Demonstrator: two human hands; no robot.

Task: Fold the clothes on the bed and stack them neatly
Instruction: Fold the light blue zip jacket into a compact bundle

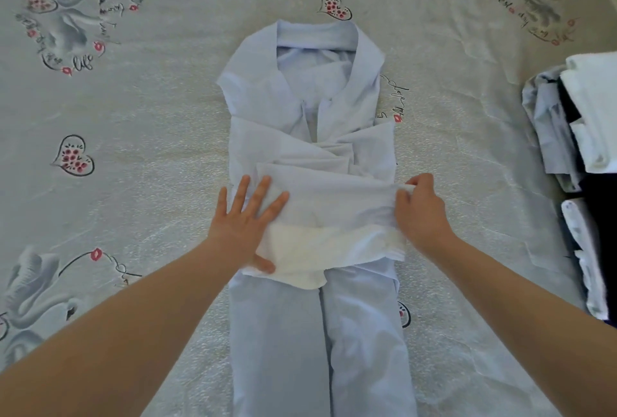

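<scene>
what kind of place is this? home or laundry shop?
Most likely a home bedroom. The work surface is a bed with a printed bedsheet of swans and hearts, a light blue shirt is spread on it, and a small stack of folded clothes sits at the right edge.

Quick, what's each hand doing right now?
Left hand: open, pressing flat on the blue shirt.
Right hand: pinching the shirt's folded sleeve.

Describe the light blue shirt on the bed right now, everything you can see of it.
The light blue shirt lies lengthwise on the patterned bedsheet, collar at the far end, front open. It looks like thin woven cotton. Both sides are folded inward, and the sleeves cross the middle, their white cuffs showing. The left hand presses flat on the folded sleeve; the right hand pinches its other end. The near hem runs out of frame.
</scene>
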